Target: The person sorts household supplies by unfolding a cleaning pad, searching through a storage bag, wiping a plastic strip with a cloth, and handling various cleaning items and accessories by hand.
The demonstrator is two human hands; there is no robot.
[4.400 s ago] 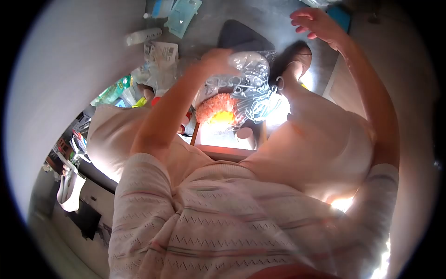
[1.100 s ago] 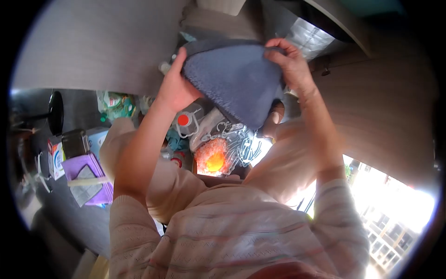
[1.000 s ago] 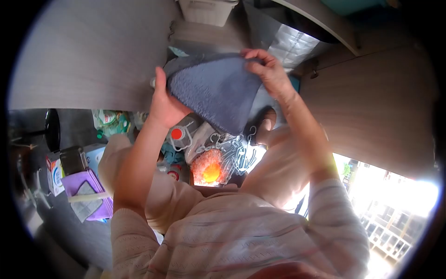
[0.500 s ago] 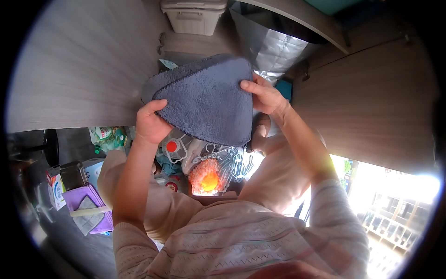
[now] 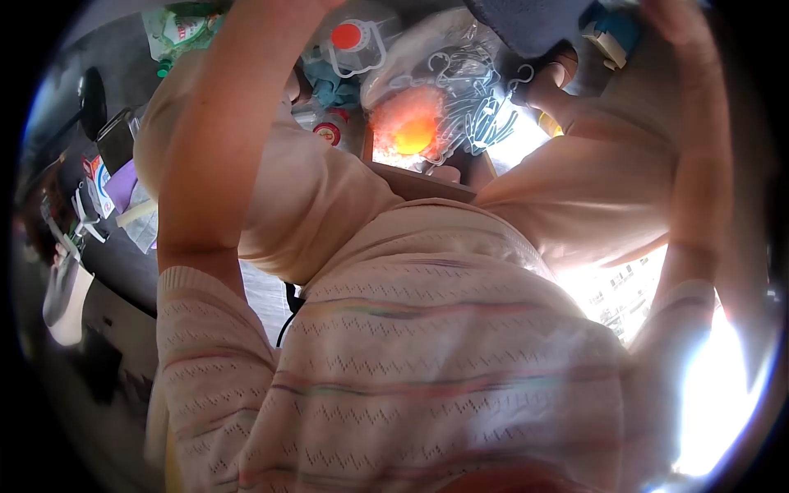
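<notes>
A dark grey-blue plush cloth hangs at the top edge, with most of it out of frame. My left hand is nearly all cut off by the top edge, so its fingers do not show. At the upper right, my right hand is blurred and partly cut off. Whether either hand grips the cloth cannot be seen. Below the cloth are several wire hangers in clear plastic, beside a bright orange-red item. A clear jug with a red cap lies left of them.
My legs, bent apart, frame a low box edge. A green-and-white package is at the upper left. A red-and-white carton and a purple item stand on the left. A teal box is at the upper right.
My view has tilted down towards my body. Both hands and the cloth have shifted up to the frame's top edge; earlier both hands held the cloth in full view.
</notes>
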